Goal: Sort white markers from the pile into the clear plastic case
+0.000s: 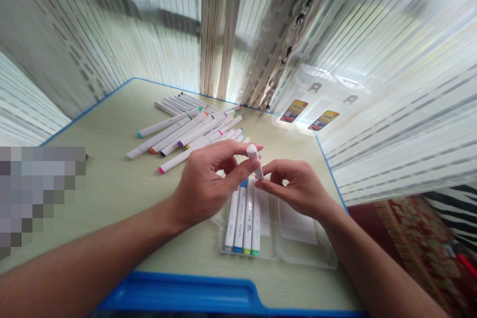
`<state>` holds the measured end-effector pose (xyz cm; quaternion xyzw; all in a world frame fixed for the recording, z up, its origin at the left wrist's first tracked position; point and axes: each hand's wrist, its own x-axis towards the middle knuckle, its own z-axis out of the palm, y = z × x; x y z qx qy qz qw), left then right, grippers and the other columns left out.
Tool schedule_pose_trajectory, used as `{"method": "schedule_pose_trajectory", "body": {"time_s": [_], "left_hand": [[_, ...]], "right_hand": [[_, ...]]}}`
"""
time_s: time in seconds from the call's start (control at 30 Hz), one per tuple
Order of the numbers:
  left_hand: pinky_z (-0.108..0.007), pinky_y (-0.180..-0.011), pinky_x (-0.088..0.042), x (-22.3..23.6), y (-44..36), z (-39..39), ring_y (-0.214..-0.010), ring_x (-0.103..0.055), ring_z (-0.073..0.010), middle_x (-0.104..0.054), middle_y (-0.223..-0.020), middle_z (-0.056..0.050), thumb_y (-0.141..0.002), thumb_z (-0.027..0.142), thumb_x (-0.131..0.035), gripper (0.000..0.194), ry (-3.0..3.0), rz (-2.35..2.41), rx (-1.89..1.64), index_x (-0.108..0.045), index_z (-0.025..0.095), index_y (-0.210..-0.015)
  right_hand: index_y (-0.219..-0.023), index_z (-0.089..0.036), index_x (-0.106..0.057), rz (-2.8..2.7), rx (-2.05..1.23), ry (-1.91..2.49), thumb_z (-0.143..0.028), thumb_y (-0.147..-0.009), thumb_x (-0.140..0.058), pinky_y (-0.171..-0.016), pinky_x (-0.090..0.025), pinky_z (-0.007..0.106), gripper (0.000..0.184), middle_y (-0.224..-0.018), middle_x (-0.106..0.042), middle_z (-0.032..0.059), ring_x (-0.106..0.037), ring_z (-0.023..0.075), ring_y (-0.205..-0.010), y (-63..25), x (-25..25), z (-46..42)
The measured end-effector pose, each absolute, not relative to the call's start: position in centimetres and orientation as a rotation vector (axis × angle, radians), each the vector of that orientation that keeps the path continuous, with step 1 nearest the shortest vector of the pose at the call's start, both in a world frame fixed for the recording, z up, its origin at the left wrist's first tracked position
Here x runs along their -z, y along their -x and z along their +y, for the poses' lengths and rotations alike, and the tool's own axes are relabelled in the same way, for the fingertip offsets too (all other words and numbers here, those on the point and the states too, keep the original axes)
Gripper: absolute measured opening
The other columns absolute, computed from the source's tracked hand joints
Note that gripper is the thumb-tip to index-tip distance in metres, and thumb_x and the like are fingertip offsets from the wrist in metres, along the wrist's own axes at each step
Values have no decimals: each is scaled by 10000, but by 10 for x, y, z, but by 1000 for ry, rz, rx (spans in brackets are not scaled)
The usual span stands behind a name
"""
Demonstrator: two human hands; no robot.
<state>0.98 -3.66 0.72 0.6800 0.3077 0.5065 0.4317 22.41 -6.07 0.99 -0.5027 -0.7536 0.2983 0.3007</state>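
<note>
The head view looks down on a pale wooden surface edged in blue, with a clear plastic case lying open near its front edge. Above the case, the person's left hand has its grip closed on a white marker, pinching the barrel between thumb and fingers and tilting the marker's narrower end down toward the case. The right hand sits just to the right of that marker, its thumb and index finger curled into a near-pinch at the lower end. Those fingertips reach the marker or come very close, so whether this grip is actually holding it cannot be told.

Inside the case, four capped markers lie side by side in its left half, with ends in grey, blue, lime and green. White paper inserts lie in its right half. Beyond the case, a loose fan of white markers with pink, orange, purple and teal ends spreads across the surface, and a tighter row of white markers lies farther on. Farther still and to the right of the case, clear packaging with yellow labels meets a striped sheer curtain. A patterned red rug shows below the surface, to the right of the case.
</note>
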Motion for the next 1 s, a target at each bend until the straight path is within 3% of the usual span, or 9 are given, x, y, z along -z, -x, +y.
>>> {"method": "schedule_pose_trajectory", "body": {"time_s": [0.2, 0.4, 0.6, 1.0], "left_hand": [[-202, -513, -511, -8, -10, -37, -546, -617, -76, -775, -907, -44, -882, 254, -724, 182, -1743, 741, -1315, -725, 155, -1033], [-212, -581, -510, -11, -7, -40, -638, -624, -84, -757, -946, -49, -864, 157, -733, 158, -2014, 582, -1362, -735, 136, -1021], [-199, -589, -505, -9, -8, -42, -680, -618, -81, -745, -978, -62, -839, 82, -739, 222, -2084, 446, -1380, -722, 117, -1057], [-195, -586, -509, -11, -8, -43, -746, -647, -101, -753, -980, -90, -841, 63, -734, 213, -2131, 393, -1387, -719, 87, -1053]], "right_hand": [[-910, -158, -783, -2009, -803, 1319, -306, -855, -752, -481, -362, 214, 161, -585, -604, -26, -454, 78, -489, -224, -9, -60], [-911, -148, -772, -1993, -744, 1298, -293, -850, -754, -482, -354, 217, 158, -574, -582, -30, -448, 85, -494, -225, -6, -58], [-920, -140, -770, -1995, -756, 1296, -310, -865, -732, -538, -404, 239, 183, -690, -676, 30, -525, 119, -579, -225, -8, -58], [-930, -151, -778, -1973, -794, 1292, -321, -867, -726, -571, -434, 252, 188, -774, -732, 68, -614, 157, -673, -225, -6, -58]]}}
